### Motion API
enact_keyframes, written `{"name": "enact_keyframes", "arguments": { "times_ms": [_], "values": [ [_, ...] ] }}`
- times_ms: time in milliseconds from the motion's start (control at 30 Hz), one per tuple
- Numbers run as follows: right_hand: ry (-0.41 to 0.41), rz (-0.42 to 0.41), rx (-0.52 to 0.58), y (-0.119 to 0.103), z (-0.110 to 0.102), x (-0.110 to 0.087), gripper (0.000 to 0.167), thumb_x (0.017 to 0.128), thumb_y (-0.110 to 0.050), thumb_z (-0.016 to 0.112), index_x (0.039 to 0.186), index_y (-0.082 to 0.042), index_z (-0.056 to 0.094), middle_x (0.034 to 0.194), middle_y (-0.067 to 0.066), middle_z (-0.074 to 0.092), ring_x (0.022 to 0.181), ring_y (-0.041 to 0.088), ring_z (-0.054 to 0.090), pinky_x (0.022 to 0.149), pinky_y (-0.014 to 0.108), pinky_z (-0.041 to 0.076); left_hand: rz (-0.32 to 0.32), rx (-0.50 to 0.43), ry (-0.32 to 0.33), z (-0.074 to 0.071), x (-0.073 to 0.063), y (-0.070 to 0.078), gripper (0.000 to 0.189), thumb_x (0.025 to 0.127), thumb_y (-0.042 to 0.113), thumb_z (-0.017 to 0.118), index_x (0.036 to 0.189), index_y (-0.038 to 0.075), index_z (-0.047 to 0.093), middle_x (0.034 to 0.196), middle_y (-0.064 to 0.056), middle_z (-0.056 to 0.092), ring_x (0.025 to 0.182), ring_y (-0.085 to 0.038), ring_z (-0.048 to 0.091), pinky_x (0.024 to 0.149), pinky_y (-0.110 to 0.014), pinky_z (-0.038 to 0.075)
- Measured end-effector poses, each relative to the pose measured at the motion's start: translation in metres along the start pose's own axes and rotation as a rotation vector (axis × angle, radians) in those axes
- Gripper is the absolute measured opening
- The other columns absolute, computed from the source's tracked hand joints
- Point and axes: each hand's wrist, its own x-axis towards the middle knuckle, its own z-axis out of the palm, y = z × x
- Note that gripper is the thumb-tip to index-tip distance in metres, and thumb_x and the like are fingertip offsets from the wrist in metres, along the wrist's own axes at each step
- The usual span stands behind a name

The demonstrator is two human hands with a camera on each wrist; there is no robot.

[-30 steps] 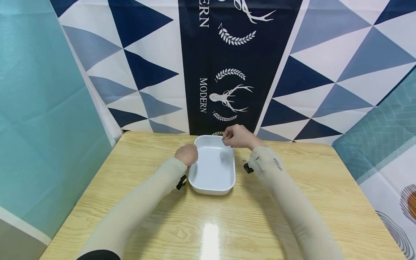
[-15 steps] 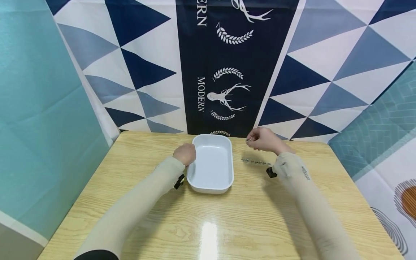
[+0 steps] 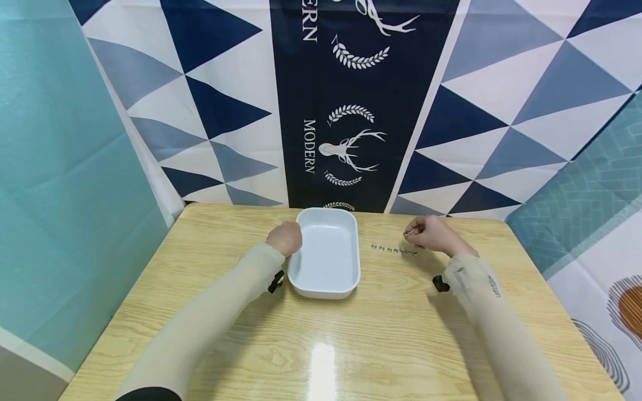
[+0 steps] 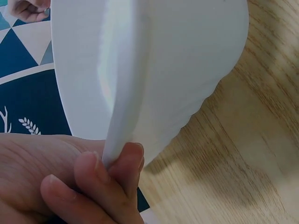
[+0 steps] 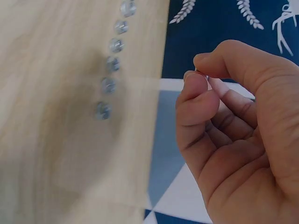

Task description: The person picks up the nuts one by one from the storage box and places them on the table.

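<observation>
A white rectangular plastic tray (image 3: 325, 262) stands on the table, with my left hand (image 3: 285, 238) at its left wall. In the left wrist view my thumb and fingers grip the tray's rim (image 4: 128, 93). To the tray's right, several small shiny silvery round pieces (image 3: 395, 250) lie in a row; the right wrist view shows them spaced apart (image 5: 112, 64). My right hand (image 3: 432, 234) is just beyond the row's right end, above the table. Its thumb and forefinger pinch a similar small shiny piece (image 3: 407, 234), mostly hidden by the fingertips.
The light wood table (image 3: 321, 340) ends at a patterned blue and white cloth (image 3: 236, 111) behind the tray. A teal sheet (image 3: 75, 167) hangs along the left side, and more patterned cloth (image 3: 592, 234) lies to the right.
My right hand has moved right, from over the tray's far right corner to the row's right end, still pinching the small piece. The left hand has stayed at the tray.
</observation>
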Motion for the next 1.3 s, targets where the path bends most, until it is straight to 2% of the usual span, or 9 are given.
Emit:
{"name": "enact_keyframes", "arguments": {
  "times_ms": [167,333,500,633,800,1133,1300],
  "values": [
    [-0.004,0.006,-0.029,0.017,0.004,-0.006,0.021,0.094,-0.013,0.067,0.107,0.003,0.069,0.076,0.012,0.068,0.059,0.016,0.057,0.066,0.031,0.052,0.018,-0.013,0.011,0.001,-0.001,-0.001,0.029,0.106,0.004,0.041,0.12,-0.005,0.065,0.082,-0.013,0.064,0.061,-0.018,0.062,0.049,-0.025,0.049],
    [-0.007,0.03,0.0,0.033,0.007,-0.012,0.021,0.093,-0.012,0.069,0.105,0.005,0.069,0.077,0.012,0.068,0.059,0.015,0.057,0.06,0.03,0.052,0.029,-0.026,0.001,0.001,0.001,-0.002,0.03,0.106,0.003,0.04,0.118,-0.006,0.066,0.078,-0.012,0.063,0.058,-0.018,0.06,0.047,-0.024,0.047],
    [-0.014,0.068,0.041,0.049,0.009,-0.016,0.021,0.093,-0.012,0.071,0.103,0.006,0.069,0.078,0.01,0.069,0.063,0.016,0.061,0.058,0.028,0.053,0.029,-0.026,-0.005,0.002,0.002,-0.002,0.031,0.106,0.004,0.041,0.123,-0.006,0.064,0.079,-0.012,0.063,0.058,-0.017,0.06,0.047,-0.024,0.047],
    [-0.035,0.091,0.028,0.057,0.009,-0.018,0.019,0.091,-0.013,0.071,0.102,0.003,0.07,0.077,0.006,0.068,0.064,0.015,0.06,0.059,0.028,0.053,0.026,-0.027,-0.008,0.002,0.002,-0.002,0.031,0.106,0.004,0.042,0.126,-0.007,0.064,0.08,-0.013,0.064,0.057,-0.017,0.06,0.047,-0.025,0.047],
    [-0.069,0.116,0.012,0.061,0.009,-0.019,0.018,0.09,-0.012,0.069,0.102,0.002,0.07,0.077,0.005,0.066,0.064,0.015,0.058,0.06,0.03,0.052,0.029,-0.033,-0.008,0.002,0.001,-0.002,0.032,0.106,0.004,0.042,0.126,-0.007,0.064,0.078,-0.012,0.064,0.056,-0.017,0.059,0.046,-0.024,0.046],
    [-0.086,0.139,0.027,0.059,0.009,-0.022,0.02,0.092,-0.01,0.068,0.106,0.005,0.067,0.081,0.007,0.065,0.067,0.016,0.058,0.06,0.031,0.052,0.029,-0.021,0.004,0.003,0.0,-0.002,0.032,0.106,0.004,0.042,0.126,-0.008,0.064,0.075,-0.012,0.063,0.053,-0.016,0.057,0.045,-0.023,0.045],
    [-0.124,0.142,0.044,0.056,0.006,-0.024,0.027,0.095,-0.013,0.07,0.111,0.008,0.064,0.084,0.009,0.065,0.068,0.016,0.059,0.061,0.032,0.053,0.024,-0.012,0.004,0.004,0.0,-0.002,0.032,0.106,0.004,0.042,0.126,-0.008,0.064,0.073,-0.011,0.063,0.052,-0.015,0.056,0.045,-0.023,0.044]
  ]
}}
